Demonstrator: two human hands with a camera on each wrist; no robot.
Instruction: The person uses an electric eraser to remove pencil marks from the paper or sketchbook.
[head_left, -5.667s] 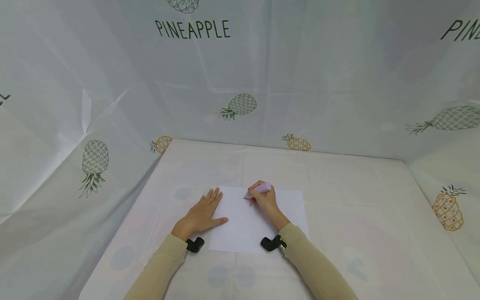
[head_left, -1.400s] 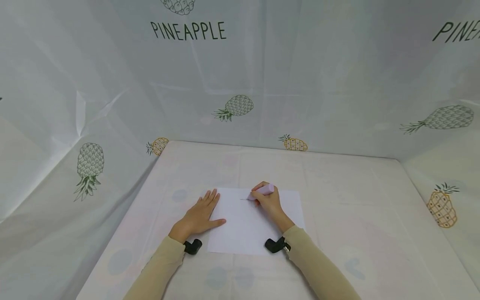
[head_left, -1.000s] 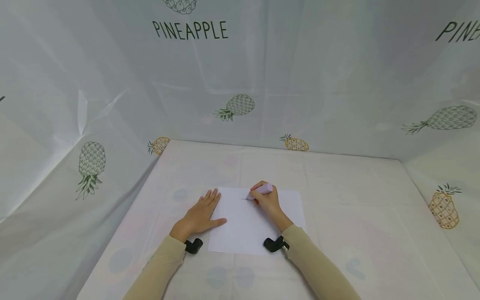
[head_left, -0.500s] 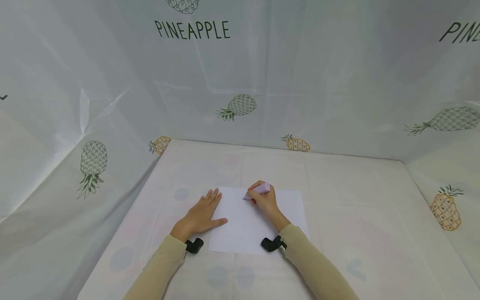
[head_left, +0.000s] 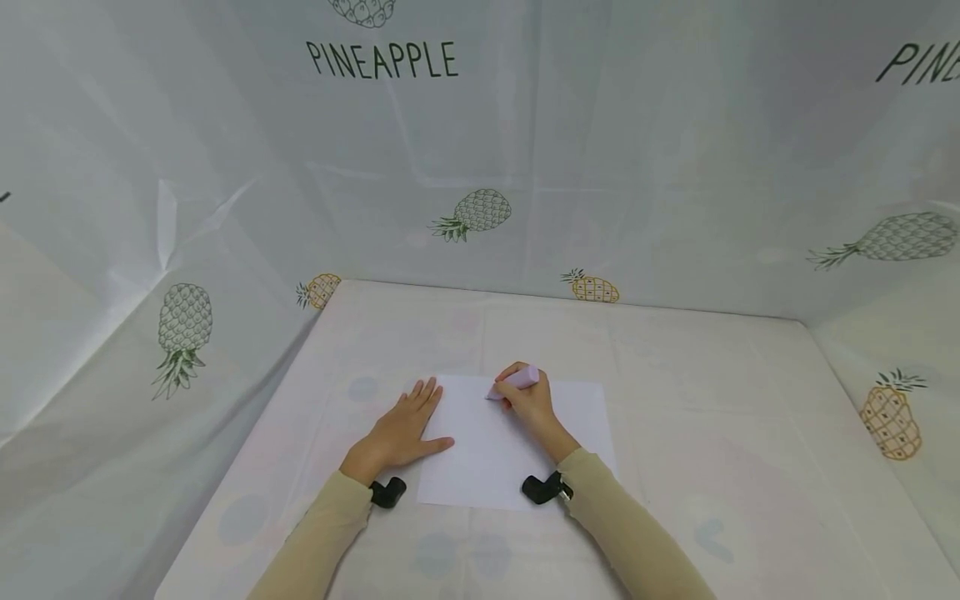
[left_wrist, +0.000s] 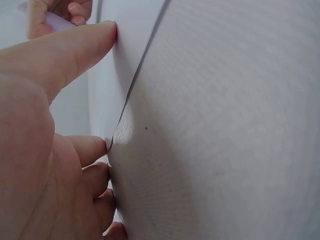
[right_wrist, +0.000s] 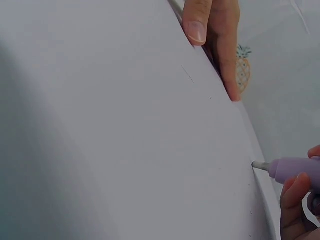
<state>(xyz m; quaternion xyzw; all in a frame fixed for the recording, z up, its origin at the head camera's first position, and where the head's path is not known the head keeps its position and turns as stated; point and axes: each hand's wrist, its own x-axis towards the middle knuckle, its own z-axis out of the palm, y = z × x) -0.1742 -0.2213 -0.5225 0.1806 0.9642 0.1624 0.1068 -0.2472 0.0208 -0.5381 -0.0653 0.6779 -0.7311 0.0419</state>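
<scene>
The left hand (head_left: 401, 432), fingers straight, should press down the left edge of the paper (head_left: 472, 467) on the table (head_left: 720, 467), while the right hand (head_left: 536, 405), pinching the purple pen (head_left: 527, 377), tip on the paper near its top, should move softly.

purple pen (right_wrist: 292, 170) cropped in right wrist view, top pineapple (head_left: 363, 11) cropped

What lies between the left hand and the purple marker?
In the head view, a stretch of white paper with no object on it lies between the left hand and the purple marker.
</scene>
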